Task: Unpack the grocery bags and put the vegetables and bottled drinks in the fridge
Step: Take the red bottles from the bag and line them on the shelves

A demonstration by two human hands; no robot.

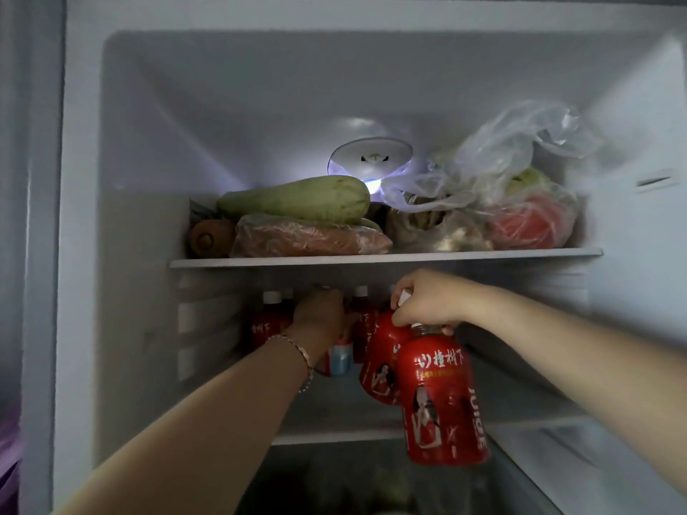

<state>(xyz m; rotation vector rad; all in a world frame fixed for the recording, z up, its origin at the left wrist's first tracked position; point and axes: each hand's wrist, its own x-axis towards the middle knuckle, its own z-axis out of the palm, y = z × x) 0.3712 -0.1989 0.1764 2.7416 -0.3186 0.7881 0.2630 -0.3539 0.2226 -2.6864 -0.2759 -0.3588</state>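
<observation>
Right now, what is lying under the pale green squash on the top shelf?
The pale green squash rests on a plastic-wrapped orange-brown package, with a brown root vegetable at its left. Anything behind them is hidden and dark.

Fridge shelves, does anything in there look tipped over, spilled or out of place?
No spill shows. The pale green squash lies stacked on a wrapped packet on the top shelf, and the right hand holds two red bottles tilted by their necks.

Right hand (pixel 427 302) grips two red bottles (pixel 442 399) by necks; left hand (pixel 321 315) among shelved bottles.
</observation>
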